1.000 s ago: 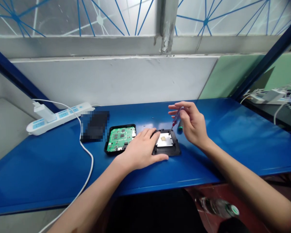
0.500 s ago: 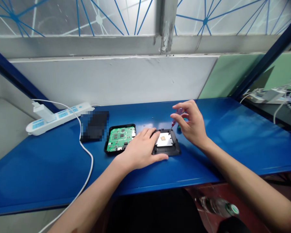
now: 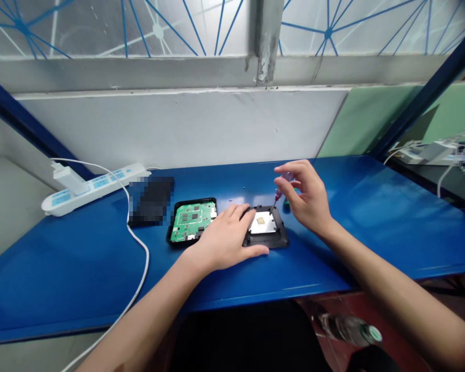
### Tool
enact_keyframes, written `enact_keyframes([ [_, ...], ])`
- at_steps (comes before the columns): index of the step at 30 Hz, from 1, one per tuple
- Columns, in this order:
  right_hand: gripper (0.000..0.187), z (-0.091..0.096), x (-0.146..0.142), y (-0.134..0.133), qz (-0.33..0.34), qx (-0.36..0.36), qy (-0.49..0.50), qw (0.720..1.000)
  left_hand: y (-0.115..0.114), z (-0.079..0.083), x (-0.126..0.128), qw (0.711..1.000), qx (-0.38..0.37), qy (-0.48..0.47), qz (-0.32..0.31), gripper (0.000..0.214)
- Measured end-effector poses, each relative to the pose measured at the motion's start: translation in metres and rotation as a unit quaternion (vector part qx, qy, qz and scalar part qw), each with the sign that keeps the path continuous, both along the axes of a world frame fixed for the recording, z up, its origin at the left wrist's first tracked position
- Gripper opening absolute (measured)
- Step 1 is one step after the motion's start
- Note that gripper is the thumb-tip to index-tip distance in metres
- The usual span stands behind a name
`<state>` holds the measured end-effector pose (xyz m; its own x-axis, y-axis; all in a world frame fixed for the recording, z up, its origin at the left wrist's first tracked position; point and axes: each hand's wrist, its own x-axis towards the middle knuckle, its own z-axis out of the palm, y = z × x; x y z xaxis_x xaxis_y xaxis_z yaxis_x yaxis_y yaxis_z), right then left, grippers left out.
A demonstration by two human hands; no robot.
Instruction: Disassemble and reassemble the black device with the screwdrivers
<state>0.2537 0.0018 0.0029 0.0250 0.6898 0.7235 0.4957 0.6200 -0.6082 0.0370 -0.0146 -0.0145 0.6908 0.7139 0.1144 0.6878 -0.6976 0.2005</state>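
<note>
A black plastic cover (image 3: 269, 242) with a silvery metal plate (image 3: 269, 223) lies on the blue table; a small tan pad (image 3: 261, 220) sits on the plate. Across the cover's left side rests my left hand (image 3: 227, 235), its fingers near the back edge and the thumb along the front, gripping the cover against the table. My right hand (image 3: 308, 199) pinches a screwdriver (image 3: 278, 195) with a see-through pinkish handle, tilted, its tip at the plate's back right corner. Left of the cover is a black housing (image 3: 169, 235) holding a green circuit board (image 3: 189, 219), partly behind my left hand.
A white power strip (image 3: 101, 182) with a plugged-in adapter (image 3: 72, 181) stands at the back left. Its white cable (image 3: 145, 258) runs to the front edge. A dark, pixelated flat object (image 3: 153, 201) lies beside it. Something green (image 3: 287, 205) shows behind my right hand. A bottle (image 3: 352, 330) is below the table.
My right hand's fingers have shifted very slightly on the screwdriver handle. The tip stays on the same corner, and my left hand and the cover have not moved.
</note>
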Motion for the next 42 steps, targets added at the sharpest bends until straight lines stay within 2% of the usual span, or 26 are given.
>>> enact_keyframes([
  [2, 0.015, 0.0010, -0.0003, -0.0003, -0.011, 0.007, -0.009, 1.000, 0.0001, 0.0002, 0.0001, 1.000, 0.000, 0.002, 0.001, 0.082],
  [9, 0.032, -0.0019, -0.0013, -0.0039, 0.016, -0.014, 0.022, 1.000, -0.0002, 0.0013, 0.0000, 1.000, -0.003, 0.002, -0.001, 0.083],
  [18, 0.028, -0.0012, -0.0002, -0.0034, -0.014, 0.015, 0.060, 0.998, -0.0008, 0.0015, -0.0010, 1.000, -0.009, -0.009, -0.003, 0.080],
  [29, 0.021, -0.0019, -0.0003, -0.0030, -0.034, 0.019, 0.033, 0.999, -0.0021, 0.0048, -0.0013, 0.999, -0.005, -0.017, -0.027, 0.082],
  [38, 0.018, -0.0008, -0.0043, -0.0050, -0.031, 0.003, -0.010, 0.999, -0.0029, 0.0052, -0.0001, 1.000, -0.025, -0.014, 0.003, 0.088],
  [42, 0.018, -0.0015, -0.0044, -0.0050, -0.025, 0.003, -0.006, 1.000, -0.0020, 0.0037, 0.0003, 1.000, -0.022, -0.013, 0.011, 0.082],
])
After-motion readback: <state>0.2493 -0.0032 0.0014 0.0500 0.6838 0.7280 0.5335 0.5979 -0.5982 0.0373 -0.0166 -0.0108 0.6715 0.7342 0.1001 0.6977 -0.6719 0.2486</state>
